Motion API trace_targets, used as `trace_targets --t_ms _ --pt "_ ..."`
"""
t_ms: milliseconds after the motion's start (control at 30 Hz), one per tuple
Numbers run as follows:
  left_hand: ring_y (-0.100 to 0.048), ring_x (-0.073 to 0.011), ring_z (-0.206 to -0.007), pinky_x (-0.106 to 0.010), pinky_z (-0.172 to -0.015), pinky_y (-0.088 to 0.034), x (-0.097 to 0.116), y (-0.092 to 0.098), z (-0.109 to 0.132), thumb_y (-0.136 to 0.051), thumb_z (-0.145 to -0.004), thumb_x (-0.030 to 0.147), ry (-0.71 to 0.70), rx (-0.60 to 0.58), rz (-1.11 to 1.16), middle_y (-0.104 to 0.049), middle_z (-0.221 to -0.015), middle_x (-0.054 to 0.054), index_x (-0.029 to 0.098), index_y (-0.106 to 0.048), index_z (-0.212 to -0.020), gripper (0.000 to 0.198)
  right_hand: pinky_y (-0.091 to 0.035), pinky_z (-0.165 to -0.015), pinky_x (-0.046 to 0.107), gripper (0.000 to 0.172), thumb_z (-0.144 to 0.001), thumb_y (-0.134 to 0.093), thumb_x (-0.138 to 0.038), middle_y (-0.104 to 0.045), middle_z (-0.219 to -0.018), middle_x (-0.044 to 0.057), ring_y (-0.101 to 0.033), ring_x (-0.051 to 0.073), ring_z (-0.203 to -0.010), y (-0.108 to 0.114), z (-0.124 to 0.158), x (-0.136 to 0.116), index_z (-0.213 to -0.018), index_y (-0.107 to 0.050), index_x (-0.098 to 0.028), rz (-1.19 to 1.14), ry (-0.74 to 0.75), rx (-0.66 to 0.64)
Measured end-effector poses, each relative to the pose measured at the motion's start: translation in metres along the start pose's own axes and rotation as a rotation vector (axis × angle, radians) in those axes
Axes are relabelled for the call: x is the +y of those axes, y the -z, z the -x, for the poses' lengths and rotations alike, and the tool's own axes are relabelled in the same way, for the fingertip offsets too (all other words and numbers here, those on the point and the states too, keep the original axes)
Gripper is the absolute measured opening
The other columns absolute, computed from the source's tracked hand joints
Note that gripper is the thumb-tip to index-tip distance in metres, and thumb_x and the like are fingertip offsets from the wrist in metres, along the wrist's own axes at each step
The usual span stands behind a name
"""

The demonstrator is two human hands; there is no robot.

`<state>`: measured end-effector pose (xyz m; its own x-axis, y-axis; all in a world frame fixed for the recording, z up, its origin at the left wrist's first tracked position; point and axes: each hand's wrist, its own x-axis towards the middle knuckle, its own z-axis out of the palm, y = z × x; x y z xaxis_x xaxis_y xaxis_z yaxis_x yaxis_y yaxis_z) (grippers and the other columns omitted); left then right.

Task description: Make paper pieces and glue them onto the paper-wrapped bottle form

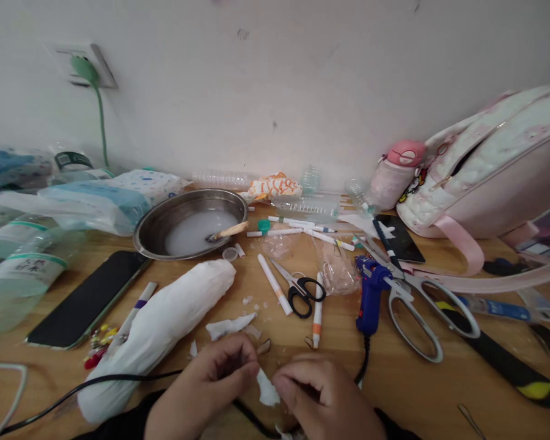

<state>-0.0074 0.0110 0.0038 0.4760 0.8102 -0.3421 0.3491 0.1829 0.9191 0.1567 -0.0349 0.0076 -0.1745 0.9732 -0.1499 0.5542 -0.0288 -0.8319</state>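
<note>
My left hand (pixel 211 380) is closed in a pinch on a small white scrap (pixel 267 390), thin like tissue or paper. My right hand (pixel 327 394) is beside it, fingers pinched together close to the scrap's right edge; what they hold, if anything, is hidden. Left of my hands lies a long white wrapped shape (pixel 165 327), smooth and rounded at the ends. A larger torn white piece (pixel 230 327) and several tiny bits rest just beyond my fingers. A black cord (pixel 132 377) crosses over the wrapped shape and passes under my hands.
A metal bowl (pixel 140 235) holds cloudy liquid and a wooden-handled brush (pixel 229 231). Small scissors (pixel 297 287), markers (pixel 275 285), a blue glue gun (pixel 370 296) and large scissors (pixel 412 293) lie ahead. A phone (pixel 89 299) lies left; an orange-white fish figure (pixel 275 186) and backpack (pixel 495 165) stand behind.
</note>
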Motion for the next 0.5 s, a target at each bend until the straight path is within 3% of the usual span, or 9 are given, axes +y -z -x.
trace_targets --t_ms 200,400,500 --pt "-0.034 -0.0103 -0.05 -0.02 -0.047 -0.028 -0.003 0.002 0.0 -0.055 -0.071 0.036 0.027 0.059 0.12 -0.04 -0.052 0.006 0.018 -0.05 -0.058 0.023 -0.038 -0.059 0.022 0.036 -0.084 -0.037 -0.039 -0.057 -0.06 0.0 -0.055 0.014 -0.062 0.002 -0.005 0.007 -0.076 -0.064 -0.016 -0.261 -0.175 0.042" --pt "-0.029 -0.0063 -0.044 -0.017 -0.039 -0.022 -0.004 0.001 0.002 -0.058 -0.069 0.045 0.13 0.165 0.295 -0.046 -0.053 0.007 0.016 -0.053 -0.065 0.029 -0.033 -0.052 0.022 0.039 -0.084 -0.036 -0.044 -0.042 -0.053 -0.004 -0.043 0.011 -0.052 0.003 -0.011 0.018 -0.056 -0.043 -0.018 -0.342 -0.192 0.139" --pt "-0.026 -0.0049 -0.04 -0.017 -0.038 -0.021 -0.002 0.001 0.002 -0.06 -0.068 0.043 0.109 0.215 0.32 -0.045 -0.051 0.008 0.016 -0.055 -0.063 0.028 -0.031 -0.05 0.022 0.034 -0.08 -0.043 -0.044 -0.04 -0.054 -0.004 -0.039 0.01 -0.052 0.001 -0.009 0.015 -0.058 -0.046 -0.018 -0.365 -0.169 0.165"
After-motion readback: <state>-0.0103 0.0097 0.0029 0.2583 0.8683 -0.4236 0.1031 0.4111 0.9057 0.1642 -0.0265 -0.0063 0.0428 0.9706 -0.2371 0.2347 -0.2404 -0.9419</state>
